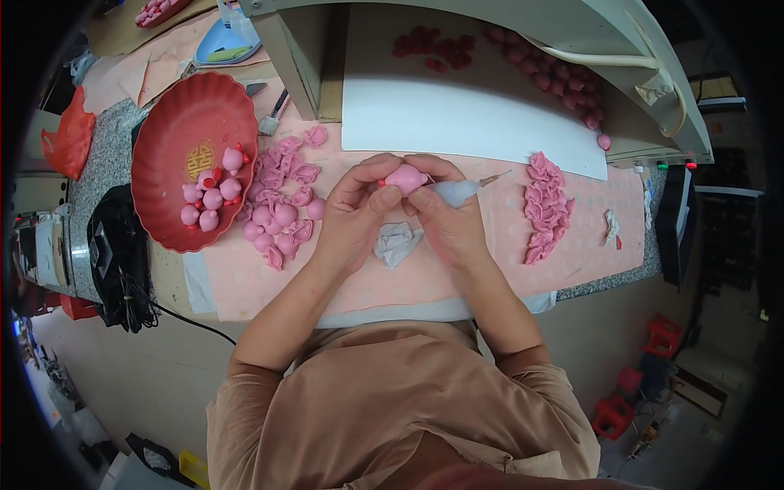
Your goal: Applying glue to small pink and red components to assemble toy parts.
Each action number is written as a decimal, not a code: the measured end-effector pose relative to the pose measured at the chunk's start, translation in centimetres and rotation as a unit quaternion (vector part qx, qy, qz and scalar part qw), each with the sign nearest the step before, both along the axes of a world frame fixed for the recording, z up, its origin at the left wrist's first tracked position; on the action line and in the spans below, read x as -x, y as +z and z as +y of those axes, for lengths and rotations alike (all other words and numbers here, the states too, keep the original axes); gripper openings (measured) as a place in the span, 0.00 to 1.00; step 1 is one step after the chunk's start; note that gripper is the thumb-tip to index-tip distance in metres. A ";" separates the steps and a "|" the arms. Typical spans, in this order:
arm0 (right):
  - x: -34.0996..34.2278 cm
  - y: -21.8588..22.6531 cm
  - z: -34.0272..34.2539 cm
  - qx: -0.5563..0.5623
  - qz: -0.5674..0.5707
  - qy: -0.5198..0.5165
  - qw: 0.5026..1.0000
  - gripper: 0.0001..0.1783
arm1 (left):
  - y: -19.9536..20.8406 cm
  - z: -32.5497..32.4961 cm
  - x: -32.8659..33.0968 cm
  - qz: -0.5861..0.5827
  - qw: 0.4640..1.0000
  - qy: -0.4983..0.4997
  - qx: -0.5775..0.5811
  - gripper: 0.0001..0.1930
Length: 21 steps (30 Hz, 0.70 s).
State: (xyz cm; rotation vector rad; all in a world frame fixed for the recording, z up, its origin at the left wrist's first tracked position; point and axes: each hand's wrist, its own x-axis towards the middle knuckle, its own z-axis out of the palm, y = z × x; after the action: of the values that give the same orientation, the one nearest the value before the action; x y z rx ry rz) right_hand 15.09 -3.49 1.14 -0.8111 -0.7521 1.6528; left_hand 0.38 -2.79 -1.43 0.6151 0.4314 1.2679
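Far left: speckled counter point(114, 147). Red scalloped bowl point(159, 135) on it, holding a small group of pink rounds with red bits point(210, 198).

Beside the bowl: ruffled pink pieces point(286, 161) lying above and among smooth pink balls point(284, 214). Loose and close together; a low elbow or sleeve could roll the balls.

Centre: left hand point(358, 192), grip closed by thumb and fingers on the pink piece point(405, 178), which is held up between the two hands, red showing at its left end. Judgement: light, even pressure is best here, since the surface looks smooth and might take a dent or smear. Steady it with the left, let the right do the fine work.

Right hand point(449, 216): grip closed around a pale squeeze bottle point(456, 192), fingertips also up by the piece's right end; exact contact cannot be told. The thin nozzle points right, away from the piece. Worth keeping it so while the fingers press, and not squeezing the body by accident.

Below the hands, a crumpled white cloth point(398, 243), handy for wiping fingertips.

Right: another row of ruffled pieces point(547, 211), well apart from the hands.
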 end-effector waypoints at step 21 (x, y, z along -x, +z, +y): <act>4.1 -0.1 0.2 -0.035 0.251 -0.018 0.967 0.11 | 1.1 -0.4 0.6 -0.068 0.995 0.020 -0.071 0.10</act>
State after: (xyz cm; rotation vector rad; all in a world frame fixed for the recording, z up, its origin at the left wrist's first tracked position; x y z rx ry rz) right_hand 10.96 -3.26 1.02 -0.3259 -0.4304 1.6920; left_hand -0.24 -3.19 -0.32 0.6385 0.2435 1.3778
